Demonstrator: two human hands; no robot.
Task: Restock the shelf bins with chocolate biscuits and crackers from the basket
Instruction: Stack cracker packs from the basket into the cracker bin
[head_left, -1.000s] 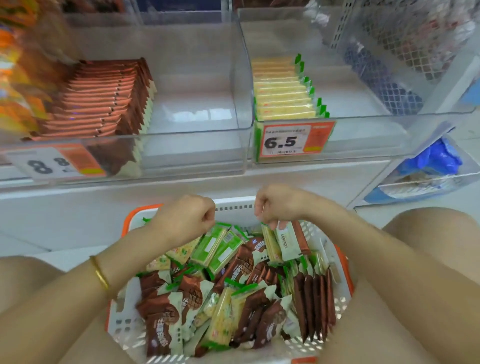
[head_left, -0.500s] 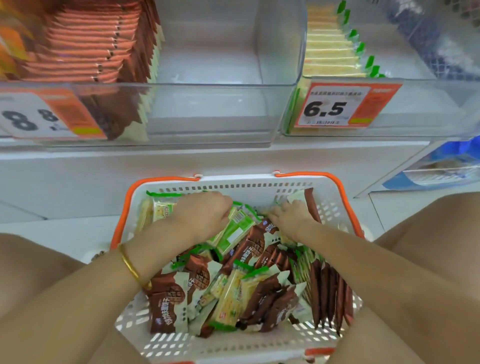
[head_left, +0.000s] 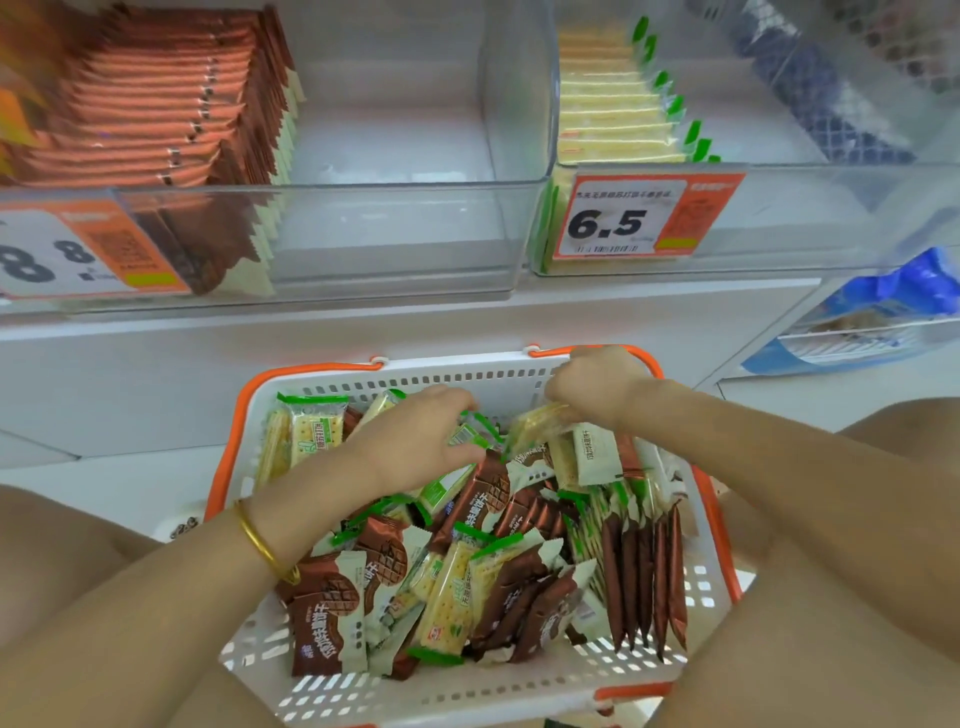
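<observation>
The right hand (head_left: 597, 387) is pinching a cracker packet (head_left: 537, 427); the left hand (head_left: 415, 441) is gripping a green packet (head_left: 470, 435) in the basket (head_left: 467, 376). Risk: shallow pinches are inviting drops and mis-binning.

Perforated white plastic basket (head_left: 467, 382); clear glossy plastic bins (head_left: 395, 234); shiny foil packets (head_left: 483, 499).

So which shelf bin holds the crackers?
The right bin, bearing the 6.5 tag, with pale yellow, green-tabbed packs; the left bin holds brown chocolate biscuit packs.
</observation>
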